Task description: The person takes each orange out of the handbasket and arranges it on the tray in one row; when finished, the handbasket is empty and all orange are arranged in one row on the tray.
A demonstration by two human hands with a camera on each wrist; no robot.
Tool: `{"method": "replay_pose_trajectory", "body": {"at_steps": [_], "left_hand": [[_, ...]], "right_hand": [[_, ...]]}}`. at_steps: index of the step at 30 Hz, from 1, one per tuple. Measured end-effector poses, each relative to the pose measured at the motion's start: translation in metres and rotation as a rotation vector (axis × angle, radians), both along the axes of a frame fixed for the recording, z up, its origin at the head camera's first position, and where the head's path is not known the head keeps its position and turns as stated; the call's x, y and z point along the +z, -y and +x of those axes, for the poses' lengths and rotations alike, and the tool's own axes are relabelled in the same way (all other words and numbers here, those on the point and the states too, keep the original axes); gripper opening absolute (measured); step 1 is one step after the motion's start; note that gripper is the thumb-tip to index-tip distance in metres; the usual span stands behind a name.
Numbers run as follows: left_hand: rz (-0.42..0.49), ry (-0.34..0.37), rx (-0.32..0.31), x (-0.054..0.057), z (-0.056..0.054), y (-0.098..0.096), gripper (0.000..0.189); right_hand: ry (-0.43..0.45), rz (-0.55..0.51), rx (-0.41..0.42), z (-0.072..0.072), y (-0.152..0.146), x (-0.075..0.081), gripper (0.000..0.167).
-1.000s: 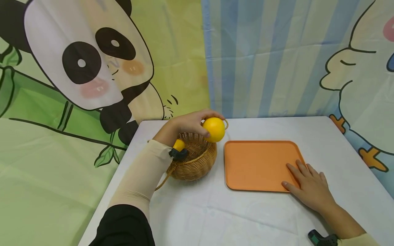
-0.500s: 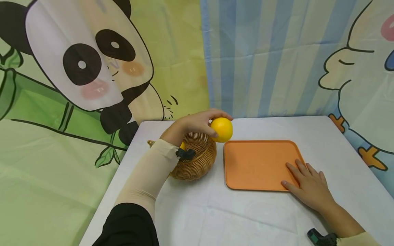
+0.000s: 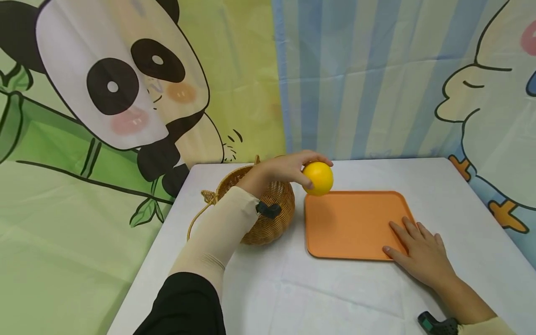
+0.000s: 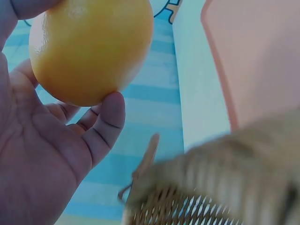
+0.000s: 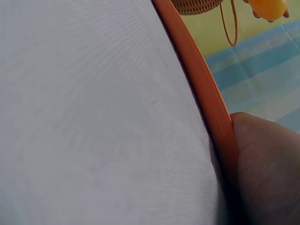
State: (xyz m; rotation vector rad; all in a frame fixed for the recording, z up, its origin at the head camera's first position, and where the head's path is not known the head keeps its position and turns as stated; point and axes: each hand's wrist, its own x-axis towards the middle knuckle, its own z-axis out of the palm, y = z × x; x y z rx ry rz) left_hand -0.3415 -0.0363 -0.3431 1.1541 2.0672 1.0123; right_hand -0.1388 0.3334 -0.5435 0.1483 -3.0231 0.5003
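Observation:
My left hand (image 3: 289,168) holds a smooth, round yellow fruit (image 3: 319,178) between its thumb and fingers, in the air near the orange tray's far left corner. Seen close in the left wrist view, the fruit (image 4: 91,51) rests against the fingertips. The forearm crosses over a woven wicker basket (image 3: 272,232) and hides part of its inside. My right hand (image 3: 425,258) lies with fingers spread on the near right corner of the flat orange tray (image 3: 347,223). In the right wrist view, a digit touches the tray's rim (image 5: 206,89).
A white-covered table (image 3: 310,298) bears the basket and the tray. The basket's thin looped handles (image 3: 194,222) stick out at its left. Behind the table hangs a printed curtain (image 3: 360,79) with a panda and stripes.
My left hand has carried the yellow fruit rightward, from beside the basket's rim to the tray's far left corner. Another yellow fruit in the basket has become hidden behind the forearm. My right hand stays put.

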Motion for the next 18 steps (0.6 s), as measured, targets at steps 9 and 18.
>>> {"method": "replay_pose_trajectory", "body": {"at_steps": [9,18], "left_hand": [[-0.016,0.038,-0.072,-0.004,0.0,-0.03,0.074],[-0.007,0.1,-0.067,-0.016,0.0,-0.05,0.071]], "right_hand": [[-0.008,-0.009,-0.003,0.0,0.0,0.001,0.09],[0.007,0.007,-0.021,-0.001,0.001,0.002,0.091]]}}
